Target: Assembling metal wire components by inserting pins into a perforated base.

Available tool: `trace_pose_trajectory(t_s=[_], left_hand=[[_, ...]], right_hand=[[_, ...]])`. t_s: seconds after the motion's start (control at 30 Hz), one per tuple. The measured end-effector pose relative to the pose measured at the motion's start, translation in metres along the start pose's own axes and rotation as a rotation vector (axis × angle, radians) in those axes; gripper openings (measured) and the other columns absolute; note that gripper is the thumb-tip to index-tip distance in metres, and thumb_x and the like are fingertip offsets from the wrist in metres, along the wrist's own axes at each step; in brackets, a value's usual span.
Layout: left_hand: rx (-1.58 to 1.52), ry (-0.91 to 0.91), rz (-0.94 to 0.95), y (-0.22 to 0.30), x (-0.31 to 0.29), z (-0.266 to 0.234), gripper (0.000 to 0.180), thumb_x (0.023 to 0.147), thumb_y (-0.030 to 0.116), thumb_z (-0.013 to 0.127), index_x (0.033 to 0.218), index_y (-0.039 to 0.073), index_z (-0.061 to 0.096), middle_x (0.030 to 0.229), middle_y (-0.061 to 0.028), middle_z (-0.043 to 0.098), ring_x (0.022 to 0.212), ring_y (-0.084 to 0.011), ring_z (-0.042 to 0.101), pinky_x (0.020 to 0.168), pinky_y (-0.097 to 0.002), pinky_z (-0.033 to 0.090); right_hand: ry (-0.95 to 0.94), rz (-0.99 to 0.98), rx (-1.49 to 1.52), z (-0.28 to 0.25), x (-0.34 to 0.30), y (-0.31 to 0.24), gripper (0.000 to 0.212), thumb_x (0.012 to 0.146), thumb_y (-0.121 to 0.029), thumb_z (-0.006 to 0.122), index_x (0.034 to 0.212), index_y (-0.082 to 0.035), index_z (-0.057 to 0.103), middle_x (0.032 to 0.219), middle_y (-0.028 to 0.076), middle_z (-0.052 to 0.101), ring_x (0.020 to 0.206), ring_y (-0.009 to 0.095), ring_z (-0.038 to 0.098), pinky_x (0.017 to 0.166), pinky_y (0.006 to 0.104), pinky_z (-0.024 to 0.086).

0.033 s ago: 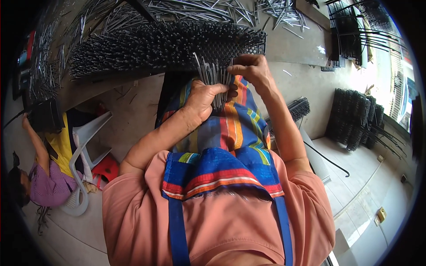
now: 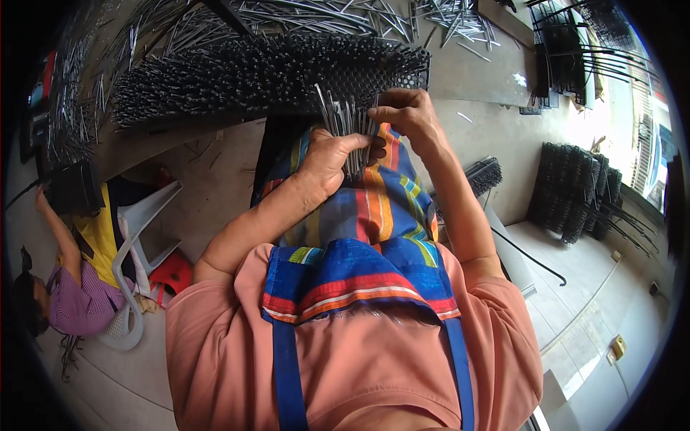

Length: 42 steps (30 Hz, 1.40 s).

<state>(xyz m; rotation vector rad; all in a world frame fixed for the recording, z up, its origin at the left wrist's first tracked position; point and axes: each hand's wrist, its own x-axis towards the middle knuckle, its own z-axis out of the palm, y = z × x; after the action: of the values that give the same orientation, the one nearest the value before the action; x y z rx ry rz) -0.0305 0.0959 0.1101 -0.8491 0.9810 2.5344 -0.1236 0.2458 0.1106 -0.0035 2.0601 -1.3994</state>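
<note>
Over apron [image 2: 348,262], slim silvery rods [image 2: 348,118], left hand [image 2: 327,159] gripping them, right hand [image 2: 410,113] pinching one

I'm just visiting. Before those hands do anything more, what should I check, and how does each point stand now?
1. Bundle of thin, silvery metal rods gripped: ok, the bare left hand is wrapped around it.
2. Rod tops level: not ok, they stand at uneven heights.
3. Bare right hand pinching a rod: cannot tell; its fingertips are at the bundle's upper right.
4. Holes of the black, perforated panel visible: ok toward its right end; elsewhere crowded dark spikes hide them.
5. Co-worker in a purple striped top apart from these hands: ok, off to the left.
</note>
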Motion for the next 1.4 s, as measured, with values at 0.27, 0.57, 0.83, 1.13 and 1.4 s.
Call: trace_pose_trajectory(t_s=[0.27,0.57,0.83,1.13,1.4], left_hand=[[0.113,0.078,-0.124,-0.008,0.000,-0.010,0.014,0.083,-0.003,0.060,0.097,-0.003,0.066,0.081,-0.0122,0.070,0.065,-0.0226,0.070,0.055,-0.0324,0.058],[0.275,-0.074,-0.216,-0.019,-0.006,-0.026,0.019,0.084,-0.004,0.060,0.102,-0.004,0.064,0.084,-0.0139,0.070,0.073,-0.0222,0.070,0.068,-0.0331,0.059],[0.129,-0.049,-0.104,-0.014,-0.004,-0.016,0.022,0.081,-0.009,0.060,0.101,-0.001,0.066,0.087,-0.0125,0.071,0.073,-0.0215,0.070,0.068,-0.0322,0.059],[0.093,0.036,-0.120,-0.011,0.004,-0.008,0.017,0.080,-0.012,0.056,0.093,-0.004,0.065,0.082,-0.0155,0.070,0.068,-0.0238,0.071,0.058,-0.0329,0.058],[0.136,0.010,-0.155,-0.013,0.008,-0.011,0.022,0.080,-0.010,0.060,0.099,0.000,0.067,0.087,-0.0115,0.071,0.073,-0.0222,0.070,0.063,-0.0334,0.059]], right_hand=[[0.304,-0.178,0.487,-0.010,0.006,0.006,0.006,0.080,-0.004,0.073,0.081,-0.003,0.067,0.065,-0.003,0.057,0.052,0.003,0.044,0.046,0.0194,0.032],[0.649,-0.770,-0.033,-0.018,0.031,-0.003,0.009,0.078,0.006,0.071,0.085,0.001,0.067,0.077,-0.003,0.063,0.072,0.004,0.056,0.065,0.0192,0.046],[0.641,-0.751,0.093,-0.020,0.029,0.000,0.009,0.076,0.007,0.072,0.082,0.002,0.068,0.076,0.000,0.064,0.070,0.005,0.056,0.065,0.0196,0.046],[0.667,-0.761,-0.287,-0.018,0.027,-0.013,0.009,0.074,0.003,0.074,0.080,0.001,0.068,0.072,0.006,0.065,0.064,0.008,0.058,0.059,0.0216,0.046],[0.706,-0.742,-0.311,-0.016,0.026,-0.013,0.010,0.072,0.002,0.075,0.081,0.000,0.069,0.070,0.006,0.064,0.061,0.009,0.057,0.057,0.0235,0.045]])
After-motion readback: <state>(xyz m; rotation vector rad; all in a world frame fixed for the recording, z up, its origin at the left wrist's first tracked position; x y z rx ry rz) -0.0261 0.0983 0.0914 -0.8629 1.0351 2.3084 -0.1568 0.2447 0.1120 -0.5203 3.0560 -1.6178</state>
